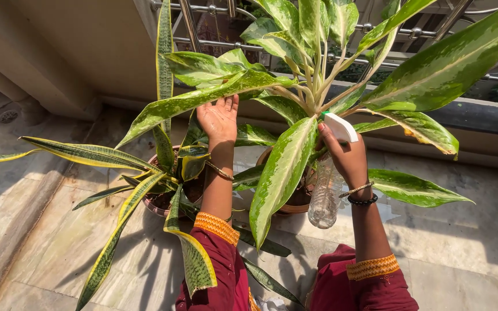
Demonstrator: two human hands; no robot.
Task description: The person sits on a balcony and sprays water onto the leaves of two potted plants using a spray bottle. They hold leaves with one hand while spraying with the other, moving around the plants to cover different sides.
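Clear plastic spray bottle (325,198) sits gripped in the right hand (344,155), nozzle toward the variegated plant (312,75) at 12 o'clock; left hand (219,119), spread flat, props a leaf (203,99). Misting underway; squeezing the trigger seems due.

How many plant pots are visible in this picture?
2. One reddish pot sits left of the left hand; one terracotta pot sits under the spray bottle held by the right hand. Leaves may hide others.

Harsh sunlight, crisp dark shadows, glare on leaves (433,69), sharp focus.
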